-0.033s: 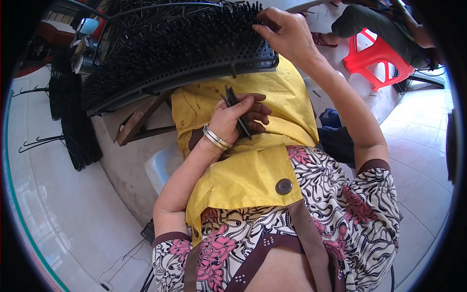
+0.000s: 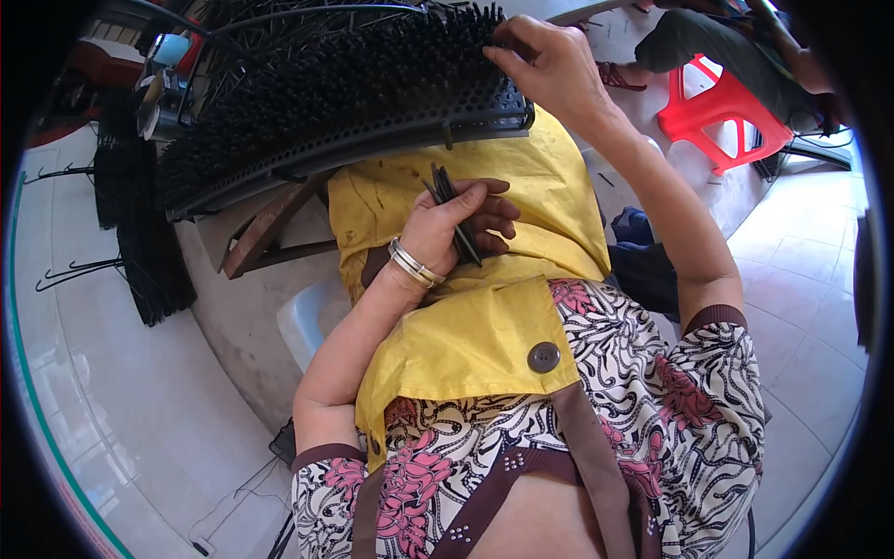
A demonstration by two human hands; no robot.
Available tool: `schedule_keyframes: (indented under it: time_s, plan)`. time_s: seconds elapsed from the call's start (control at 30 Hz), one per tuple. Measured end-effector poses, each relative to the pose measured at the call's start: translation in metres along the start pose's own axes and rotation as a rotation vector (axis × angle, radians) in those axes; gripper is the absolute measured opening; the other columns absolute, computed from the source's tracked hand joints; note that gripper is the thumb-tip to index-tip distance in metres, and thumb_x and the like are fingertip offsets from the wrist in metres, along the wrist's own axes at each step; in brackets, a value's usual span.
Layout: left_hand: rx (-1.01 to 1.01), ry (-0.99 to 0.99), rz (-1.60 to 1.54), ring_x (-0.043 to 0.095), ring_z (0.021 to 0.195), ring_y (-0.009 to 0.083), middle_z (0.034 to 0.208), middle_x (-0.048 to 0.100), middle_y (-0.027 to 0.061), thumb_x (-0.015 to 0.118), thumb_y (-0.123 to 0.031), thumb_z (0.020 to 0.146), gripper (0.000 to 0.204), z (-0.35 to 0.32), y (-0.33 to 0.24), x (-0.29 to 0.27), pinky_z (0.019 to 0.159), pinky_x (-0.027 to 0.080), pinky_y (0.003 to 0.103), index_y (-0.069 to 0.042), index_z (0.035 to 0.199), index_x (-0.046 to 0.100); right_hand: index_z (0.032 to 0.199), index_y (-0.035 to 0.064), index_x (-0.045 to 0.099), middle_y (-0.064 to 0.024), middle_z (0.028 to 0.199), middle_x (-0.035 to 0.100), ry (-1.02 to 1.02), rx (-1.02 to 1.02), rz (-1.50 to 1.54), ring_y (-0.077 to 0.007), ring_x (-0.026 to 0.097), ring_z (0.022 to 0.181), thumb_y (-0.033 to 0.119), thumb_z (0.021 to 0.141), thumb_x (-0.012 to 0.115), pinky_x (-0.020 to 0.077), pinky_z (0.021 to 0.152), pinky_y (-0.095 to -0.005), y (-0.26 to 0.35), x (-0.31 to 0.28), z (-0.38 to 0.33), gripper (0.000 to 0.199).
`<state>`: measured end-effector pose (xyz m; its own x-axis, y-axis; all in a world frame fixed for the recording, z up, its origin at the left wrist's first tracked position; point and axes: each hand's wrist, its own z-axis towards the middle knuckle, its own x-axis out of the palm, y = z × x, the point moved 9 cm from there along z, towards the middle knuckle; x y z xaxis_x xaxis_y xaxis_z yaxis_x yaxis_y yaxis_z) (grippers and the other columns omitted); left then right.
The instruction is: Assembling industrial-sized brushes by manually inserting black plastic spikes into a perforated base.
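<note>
My left hand (image 2: 468, 219) is over my lap, its thumb closed across a small bunch of thin black sticks (image 2: 440, 183) that stick out above and below the grip. At the far right corner of a perforated black rack (image 2: 410, 132), my right hand (image 2: 556, 67) has thumb and forefinger pinched close together. Whatever is between those fingertips is too small to make out. Dense black upright pieces (image 2: 326, 88) fill the rack's holes like bristles. A yellow apron (image 2: 549, 186) covers my lap just below the rack.
Loose black strips (image 2: 261, 42) lie in a pile behind the rack. Black bundles (image 2: 154, 242) hang on hooks at the left. A wooden leg (image 2: 270, 224) supports the rack. On the right, another person's leg (image 2: 708, 51) is by a red plastic stool (image 2: 722, 116).
</note>
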<state>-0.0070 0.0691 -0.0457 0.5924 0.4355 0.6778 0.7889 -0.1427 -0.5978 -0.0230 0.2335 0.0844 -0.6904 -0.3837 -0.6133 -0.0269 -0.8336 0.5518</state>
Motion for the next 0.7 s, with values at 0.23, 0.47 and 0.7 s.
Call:
schedule_keyframes:
  time_s: [0.23, 0.47, 0.7]
  plan:
    - [-0.002, 0.011, 0.008, 0.061, 0.073, 0.0211, 0.088, 0.062, 0.0151, 0.052, -0.023, 0.087, 0.032, 0.000, 0.000, 0.001, 0.061, 0.052, 0.031, 0.002, 0.106, 0.052, 0.082, -0.0009, 0.059, -0.0112, 0.059, 0.057, 0.045, -0.019, -0.050, -0.0111, 0.052, 0.048, 0.014, 0.077, 0.065, 0.0412, 0.046, -0.0249, -0.002, -0.002, -0.008, 0.017]
    - [0.012, 0.069, 0.056, 0.061, 0.076, 0.0230, 0.090, 0.061, 0.0168, 0.052, -0.021, 0.086, 0.033, -0.002, -0.001, 0.009, 0.063, 0.052, 0.032, 0.004, 0.108, 0.052, 0.089, -0.0027, 0.059, -0.0075, 0.070, 0.062, 0.127, 0.162, 0.134, -0.0068, 0.055, 0.059, 0.010, 0.076, 0.066, 0.0460, 0.055, -0.0218, 0.008, -0.002, -0.040, 0.019]
    - [-0.057, 0.237, 0.116, 0.062, 0.078, 0.0230, 0.089, 0.062, 0.0159, 0.053, -0.017, 0.086, 0.024, -0.009, 0.007, 0.027, 0.068, 0.052, 0.033, 0.004, 0.096, 0.055, 0.087, -0.0023, 0.061, -0.0031, 0.073, 0.063, 0.441, 0.489, 0.687, -0.0052, 0.055, 0.066, 0.004, 0.077, 0.063, 0.0460, 0.058, -0.0209, 0.035, 0.042, -0.099, 0.012]
